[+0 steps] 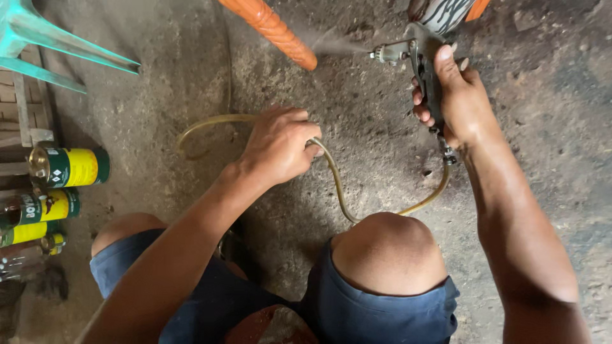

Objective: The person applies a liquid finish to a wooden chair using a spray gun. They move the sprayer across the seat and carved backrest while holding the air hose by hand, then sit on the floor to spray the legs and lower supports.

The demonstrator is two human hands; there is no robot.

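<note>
My right hand (454, 95) grips a metal spray gun (414, 54) at the upper right, its nozzle pointing left. A fine mist leaves the nozzle toward the end of an orange turned wooden leg (274, 28) that slants down from the top. My left hand (278, 143) is closed around a yellowish air hose (338, 185), which loops over the concrete floor and runs under my right knee up to the gun's base. I squat, both knees in dark blue shorts showing below.
Several green and yellow cans (67, 167) stand at the left edge beside wooden slats. Teal plastic chair legs (57, 44) jut in at the top left. A striped cup sits on top of the gun at the upper edge. Rough grey concrete (382, 127) lies all round.
</note>
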